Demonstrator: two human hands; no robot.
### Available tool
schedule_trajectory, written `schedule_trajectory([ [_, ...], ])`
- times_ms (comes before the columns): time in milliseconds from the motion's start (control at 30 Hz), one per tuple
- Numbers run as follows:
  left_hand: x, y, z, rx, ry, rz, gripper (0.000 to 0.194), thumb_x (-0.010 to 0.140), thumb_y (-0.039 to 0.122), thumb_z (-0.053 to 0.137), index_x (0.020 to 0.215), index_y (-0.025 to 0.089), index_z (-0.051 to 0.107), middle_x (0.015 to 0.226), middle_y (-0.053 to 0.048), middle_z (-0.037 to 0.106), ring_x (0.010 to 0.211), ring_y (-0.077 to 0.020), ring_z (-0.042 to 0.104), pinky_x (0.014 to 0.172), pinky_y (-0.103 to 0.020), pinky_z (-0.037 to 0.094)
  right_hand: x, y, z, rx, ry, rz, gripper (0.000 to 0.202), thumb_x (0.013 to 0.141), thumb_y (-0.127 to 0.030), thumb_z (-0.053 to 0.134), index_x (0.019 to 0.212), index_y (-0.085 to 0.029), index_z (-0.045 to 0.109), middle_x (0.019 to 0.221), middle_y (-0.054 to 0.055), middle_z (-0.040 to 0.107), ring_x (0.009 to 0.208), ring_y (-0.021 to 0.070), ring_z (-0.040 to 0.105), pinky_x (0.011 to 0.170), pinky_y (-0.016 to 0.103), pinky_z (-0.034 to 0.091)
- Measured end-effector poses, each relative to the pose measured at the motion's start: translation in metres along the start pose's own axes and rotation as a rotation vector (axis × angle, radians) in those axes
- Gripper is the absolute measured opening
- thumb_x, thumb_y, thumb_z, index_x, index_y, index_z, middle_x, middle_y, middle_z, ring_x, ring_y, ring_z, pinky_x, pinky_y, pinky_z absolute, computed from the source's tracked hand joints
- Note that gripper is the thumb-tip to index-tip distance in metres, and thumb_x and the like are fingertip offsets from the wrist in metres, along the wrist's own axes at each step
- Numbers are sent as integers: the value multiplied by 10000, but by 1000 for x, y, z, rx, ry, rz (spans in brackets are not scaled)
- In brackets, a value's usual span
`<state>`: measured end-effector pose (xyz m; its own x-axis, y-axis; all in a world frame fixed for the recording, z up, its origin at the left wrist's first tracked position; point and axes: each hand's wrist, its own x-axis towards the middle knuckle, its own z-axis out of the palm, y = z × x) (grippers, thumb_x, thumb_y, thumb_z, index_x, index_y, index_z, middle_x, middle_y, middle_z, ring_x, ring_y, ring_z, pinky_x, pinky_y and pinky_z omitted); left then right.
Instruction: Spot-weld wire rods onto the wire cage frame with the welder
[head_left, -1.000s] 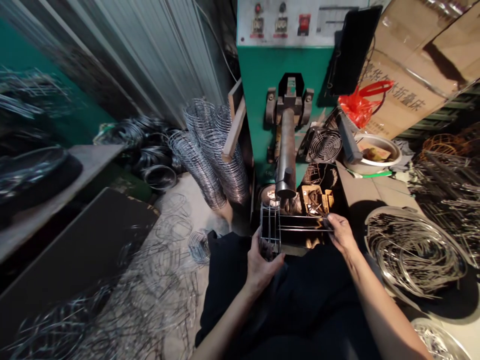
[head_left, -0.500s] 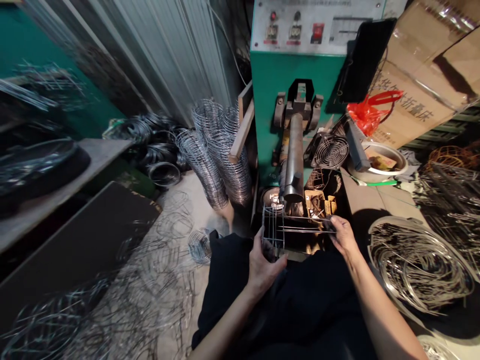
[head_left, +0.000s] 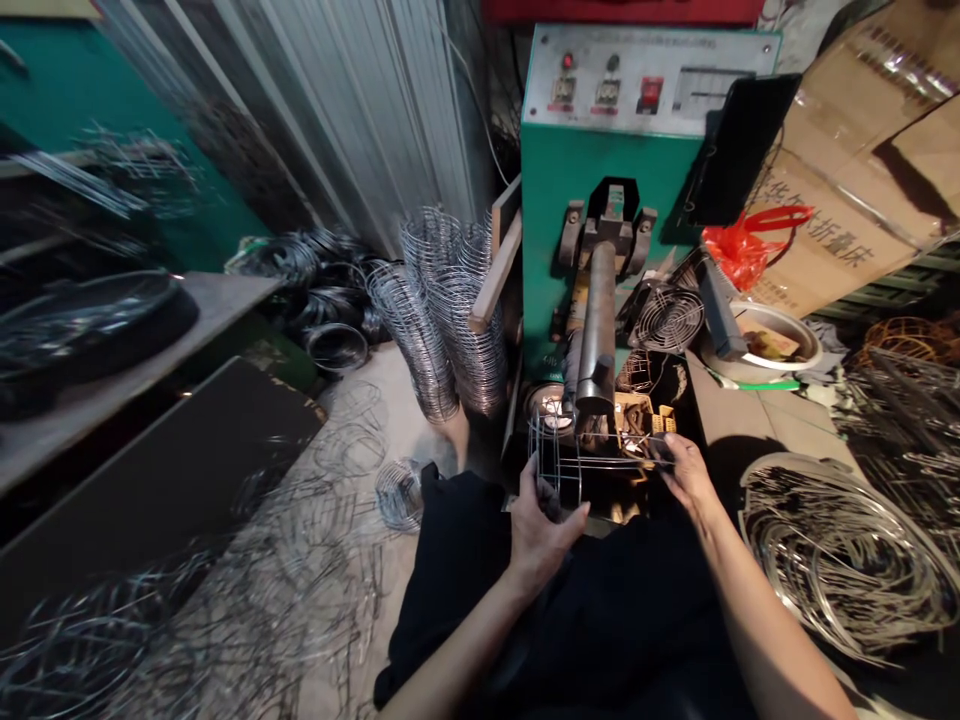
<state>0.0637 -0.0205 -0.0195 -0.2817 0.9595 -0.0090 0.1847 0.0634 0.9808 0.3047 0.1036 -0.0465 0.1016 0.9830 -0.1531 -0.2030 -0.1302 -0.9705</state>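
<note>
My left hand (head_left: 544, 525) grips a small wire frame (head_left: 556, 462) by its lower end, fingers wrapped around it. The frame stands roughly upright just below the machine's metal arm (head_left: 598, 330). To its right, my right hand (head_left: 684, 470) pinches the ends of a few thin metal rods (head_left: 619, 463). These rods lie sideways and reach across to the wire frame; whether they touch it I cannot tell. Behind both hands rises the green machine (head_left: 544, 240), with a panel of switches on top.
Tall stacks of wire rings (head_left: 472, 340) stand left of the machine. Loose bent wires (head_left: 300, 590) cover the floor at left. On the right are a round container of wire pieces (head_left: 847, 550), a white basin (head_left: 772, 370) and a large cardboard box (head_left: 840, 170).
The view has tilted up a little, so the machine sits lower and further right. My left hand and the wire frame have shifted slightly right, closer to my right hand.
</note>
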Motion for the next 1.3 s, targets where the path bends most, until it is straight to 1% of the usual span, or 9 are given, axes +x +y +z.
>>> schedule_trajectory([
  [167, -1, 2, 2, 0, 1, -5, 894, 731, 352, 770, 1482, 180, 316, 707, 76, 451, 598, -97, 436, 577, -219, 408, -1, 0, 1, 69, 35, 10, 485, 529, -572, 894, 591, -182, 613, 576, -15, 562, 534, 110, 488, 515, 223, 450],
  [333, 0, 6, 0, 15, 4, 2, 881, 734, 353, 764, 1474, 164, 327, 689, 81, 425, 584, -96, 422, 570, -223, 402, -1, 0, 2, 40, 23, -6, 498, 549, -584, 881, 587, -182, 589, 564, -23, 534, 520, 107, 465, 500, 224, 433],
  [600, -2, 6, 1, 10, 11, -4, 905, 711, 342, 769, 1478, 175, 318, 693, 76, 450, 579, -96, 434, 552, -219, 406, 0, 2, -2, 25, 20, 0, 490, 571, -587, 869, 602, -196, 575, 550, -30, 503, 512, 115, 439, 488, 234, 430],
  [700, -3, 7, 1, -7, 4, 1, 900, 711, 335, 765, 1477, 179, 320, 687, 76, 455, 574, -96, 439, 551, -221, 405, 1, 5, -5, 30, 20, 9, 473, 593, -575, 861, 617, -196, 580, 571, -31, 511, 524, 116, 447, 501, 235, 439],
  [933, -1, 5, 2, 0, -5, 4, 866, 715, 354, 768, 1440, 153, 338, 675, 87, 422, 560, -92, 415, 533, -221, 379, 1, 1, -5, 8, 34, 20, 483, 552, -597, 873, 622, -199, 608, 602, -22, 546, 539, 117, 460, 500, 229, 427],
  [1067, 1, -2, 4, -60, -29, 4, 870, 731, 351, 766, 1454, 181, 313, 685, 84, 428, 570, -96, 428, 547, -224, 397, 3, 2, -4, 39, -8, -21, 511, 615, -570, 859, 547, -195, 519, 525, -43, 436, 499, 98, 380, 477, 218, 392],
  [1133, 3, -5, 7, -73, -28, -1, 863, 734, 350, 764, 1451, 189, 313, 691, 84, 432, 565, -94, 429, 544, -222, 397, 5, 3, -1, 57, -15, -37, 546, 609, -571, 861, 515, -197, 474, 494, -49, 379, 479, 98, 349, 468, 226, 387],
  [1233, 1, -5, 9, -53, -3, 0, 861, 730, 356, 770, 1446, 179, 326, 695, 83, 429, 570, -88, 425, 549, -216, 394, 3, 2, 0, 32, 0, -31, 537, 553, -618, 868, 543, -203, 527, 516, -33, 441, 487, 111, 384, 479, 251, 416],
  [1300, -6, -1, 4, -52, -1, -18, 885, 712, 361, 789, 1451, 187, 334, 706, 75, 455, 592, -91, 451, 570, -217, 409, -3, 0, -6, -12, -33, -44, 538, 570, -668, 841, 581, -198, 579, 555, -16, 494, 509, 119, 420, 494, 254, 430],
])
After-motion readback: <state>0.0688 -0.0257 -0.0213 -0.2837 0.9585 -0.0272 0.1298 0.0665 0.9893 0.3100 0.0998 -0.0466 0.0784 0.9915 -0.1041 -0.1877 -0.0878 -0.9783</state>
